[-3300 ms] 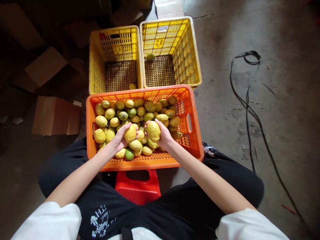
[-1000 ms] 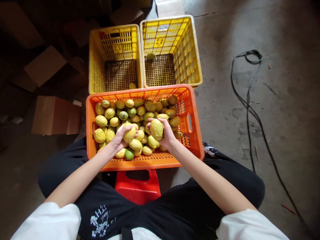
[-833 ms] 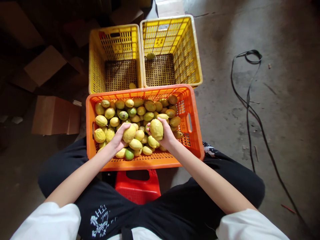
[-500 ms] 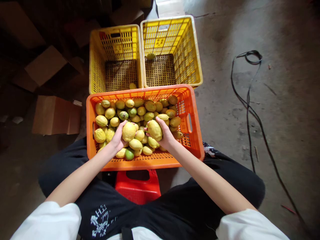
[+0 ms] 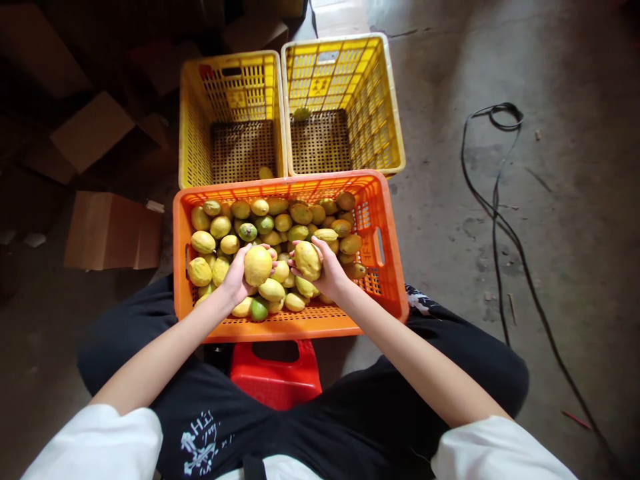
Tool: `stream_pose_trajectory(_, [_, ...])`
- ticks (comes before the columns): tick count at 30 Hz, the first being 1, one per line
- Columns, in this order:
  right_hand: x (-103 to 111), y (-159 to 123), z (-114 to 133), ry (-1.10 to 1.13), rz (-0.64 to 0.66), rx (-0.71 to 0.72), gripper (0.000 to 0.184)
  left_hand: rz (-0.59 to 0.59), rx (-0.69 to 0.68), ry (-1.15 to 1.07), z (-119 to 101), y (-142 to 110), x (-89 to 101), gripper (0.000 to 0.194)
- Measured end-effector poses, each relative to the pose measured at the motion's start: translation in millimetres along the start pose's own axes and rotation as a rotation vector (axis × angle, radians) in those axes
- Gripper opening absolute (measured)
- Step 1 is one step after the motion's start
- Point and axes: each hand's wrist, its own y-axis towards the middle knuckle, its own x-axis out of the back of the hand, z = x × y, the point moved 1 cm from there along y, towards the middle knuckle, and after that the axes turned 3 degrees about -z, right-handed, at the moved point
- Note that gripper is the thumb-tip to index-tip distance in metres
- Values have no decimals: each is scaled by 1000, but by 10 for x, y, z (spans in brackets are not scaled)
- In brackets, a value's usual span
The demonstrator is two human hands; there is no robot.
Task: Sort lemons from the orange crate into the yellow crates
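Clearly, both hands are occupied, each with one fruit over the orange crate (image 5: 300, 328). The left hand (image 5: 237, 275) cups a yellow fruit (image 5: 259, 265); its fingers are curled beneath, with fingertips showing past the fruit's right side and the thumb at its far left. The fruit sits at the finger end of the palm, its upper face uncovered. The right hand (image 5: 331, 272) carries another yellow fruit (image 5: 308, 261), which lies to the left of the palm, with the thumb along its far right edge and fingertips showing at its left. Dark marks show on this one. The two held fruits are apart, with a gap between them, and both are above the pile of fruit (image 5: 271, 289).

That pile is mostly yellow, with a green fruit (image 5: 259, 309) near the crate's near wall, below the left hand. On the far side, a left yellow crate (image 5: 193, 120) and a right yellow crate (image 5: 373, 100) stand side by side. One fruit (image 5: 265, 173) shows at the near right of the left one, and a greenish fruit (image 5: 301, 115) at the far left of the other. A red stool (image 5: 277, 383) is on the near side, between the person's legs.
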Motion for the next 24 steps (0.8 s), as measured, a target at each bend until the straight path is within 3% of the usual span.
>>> stream_pose_trajectory(7, [187, 220, -63, 52, -138, 36, 16, -215, 80, -60, -2, 6, -6, 34])
stream_pose_trajectory(12, [235, 235, 72, 202, -143, -18, 8, -315, 141, -9, 63, 28, 4, 22])
stream_pose_trajectory(18, [17, 352, 630, 289, -48, 129, 13, -255, 189, 59, 126, 1, -23, 18])
stream_pose_trajectory(24, [-416, 885, 1299, 233, 70, 316, 34, -245, 191, 109, 176, 48, 42, 17])
